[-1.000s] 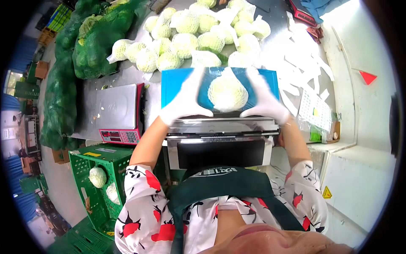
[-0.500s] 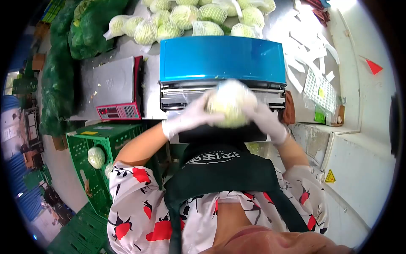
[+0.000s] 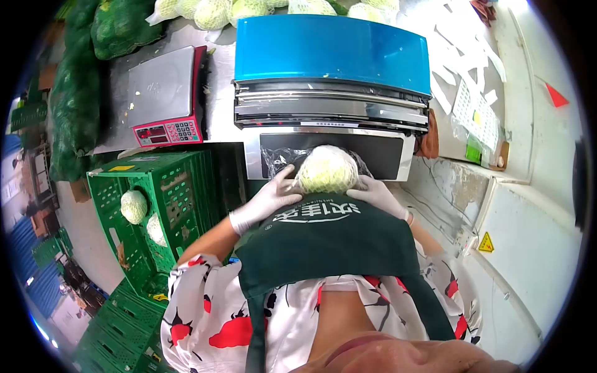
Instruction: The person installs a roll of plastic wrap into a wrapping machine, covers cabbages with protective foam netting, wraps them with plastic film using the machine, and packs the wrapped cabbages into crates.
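Observation:
A pale green cabbage in a white foam net sits on the dark plate of the wrapping machine, close against my apron. Clear plastic film lies crumpled on both sides of it. My gloved left hand holds the cabbage at its lower left, fingers curled by the film. On the opposite side my gloved right hand grips its lower right. The fingertips underneath are hidden. Beyond the cabbage stands the machine's blue cover, with metal rollers along its front.
A red-framed scale is on the table to the left. Below it stands a green crate with netted cabbages. More netted cabbages lie at the back. White foam strips and a white grid tray are at right.
Both hands have brought the cabbage down and toward my body, from in front of the rollers to the dark plate. The camera view has shifted, so the machine appears higher.

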A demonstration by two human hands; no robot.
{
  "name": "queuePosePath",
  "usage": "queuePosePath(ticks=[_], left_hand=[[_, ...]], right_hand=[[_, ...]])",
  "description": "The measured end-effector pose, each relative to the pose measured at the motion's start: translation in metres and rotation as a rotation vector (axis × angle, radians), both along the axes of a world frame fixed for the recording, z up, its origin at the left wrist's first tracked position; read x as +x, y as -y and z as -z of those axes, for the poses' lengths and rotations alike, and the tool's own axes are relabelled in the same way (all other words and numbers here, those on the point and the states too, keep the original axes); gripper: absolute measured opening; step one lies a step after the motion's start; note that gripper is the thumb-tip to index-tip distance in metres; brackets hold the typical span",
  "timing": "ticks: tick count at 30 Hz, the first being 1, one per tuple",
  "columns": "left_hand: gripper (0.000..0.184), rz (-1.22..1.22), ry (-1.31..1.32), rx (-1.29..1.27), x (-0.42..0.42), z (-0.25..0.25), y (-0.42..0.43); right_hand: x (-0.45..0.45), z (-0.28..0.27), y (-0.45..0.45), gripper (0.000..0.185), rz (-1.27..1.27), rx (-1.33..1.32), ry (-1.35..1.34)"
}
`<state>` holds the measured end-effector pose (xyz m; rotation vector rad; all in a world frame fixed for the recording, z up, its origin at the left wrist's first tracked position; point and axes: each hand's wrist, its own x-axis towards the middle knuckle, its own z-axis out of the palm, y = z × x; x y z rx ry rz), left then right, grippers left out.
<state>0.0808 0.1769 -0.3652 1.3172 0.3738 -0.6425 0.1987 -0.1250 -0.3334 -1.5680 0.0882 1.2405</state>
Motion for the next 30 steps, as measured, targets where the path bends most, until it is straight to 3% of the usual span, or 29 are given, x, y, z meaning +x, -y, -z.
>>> queuePosePath(ticks=[1,2,3,5,7,9,11,13,14,15,17,19,20,21,22,23,24,25,27,28,29,30], left_hand=[[0.063,0.062,0.159,0.267,-0.011,0.001,0.000],[0.049,0.195,0.557,0.717,-0.018,0.008,0.001],[0.041,0.093,0.881,0.931,-0.018,0.020,0.003],[0.040,-0.124,0.313,0.572,0.003,-0.023,0.007],[0.041,-0.338,0.171,0.320,0.016,-0.043,0.010],[0.034,-0.395,0.093,0.049,0.005,-0.031,0.004],[0.031,-0.375,-0.130,0.041,-0.013,0.013,0.012],[0.030,0.013,-0.117,0.107,-0.039,0.074,0.024],[0.032,0.216,0.130,0.293,-0.031,0.076,0.030],[0.031,0.178,-0.068,0.267,-0.006,0.044,0.041],[0.026,0.519,0.365,0.590,-0.018,0.100,0.052],[0.022,0.482,0.609,0.679,-0.008,0.087,0.043],[0.022,0.485,0.698,0.745,0.007,0.065,0.034],[0.024,0.486,0.781,0.806,0.020,0.041,0.027],[0.024,0.174,0.791,0.679,0.037,0.021,0.030],[0.029,-0.031,0.662,0.533,0.052,-0.003,0.034],[0.035,-0.258,0.558,0.375,0.067,-0.027,0.038],[0.044,-0.376,0.341,0.205,0.080,-0.044,0.039],[0.053,-0.334,0.525,0.132,0.093,-0.039,0.044],[0.054,-0.250,0.587,0.138,0.096,-0.036,0.043],[0.058,-0.116,0.752,0.224,0.094,-0.030,0.039],[0.062,0.057,0.535,-0.152,0.089,-0.032,0.031]], right_hand=[[-0.010,0.003,0.008,0.033,-0.092,-0.200,0.271],[-0.024,0.023,0.019,0.020,-0.139,-0.205,1.004],[-0.026,0.023,0.022,0.019,-0.012,-0.200,0.769],[-0.026,0.021,0.024,0.017,0.228,-0.176,0.299],[-0.009,-0.018,0.010,0.032,0.502,-0.022,0.203],[-0.009,-0.005,0.019,0.036,0.549,-0.152,0.099],[-0.035,0.041,0.036,0.035,0.455,-0.246,-0.063],[-0.067,0.104,0.039,0.034,-0.065,-0.327,0.393],[-0.084,0.135,0.041,0.037,-0.259,-0.382,0.648],[-0.112,0.201,0.041,0.034,0.081,-0.286,0.232],[-0.099,0.189,0.011,0.037,0.291,0.237,-0.248],[-0.068,0.157,-0.022,0.042,0.162,0.576,-0.229],[-0.051,0.137,-0.033,0.042,-0.061,0.632,0.032],[-0.044,0.123,-0.038,0.042,-0.068,0.705,-0.052],[-0.036,0.108,-0.042,0.043,-0.077,0.772,-0.141],[-0.034,0.092,-0.044,0.042,0.137,0.843,-0.575],[-0.005,0.027,-0.073,0.038,0.163,0.906,-0.694],[0.009,0.012,-0.077,0.037,0.056,0.831,-0.503],[0.021,-0.004,-0.082,0.035,-0.136,0.663,-0.132],[0.025,-0.003,-0.077,0.033,-0.129,0.579,-0.130],[0.032,-0.006,-0.072,0.033,-0.276,0.289,0.230],[0.039,-0.011,-0.067,0.033,-0.403,-0.018,0.576]])
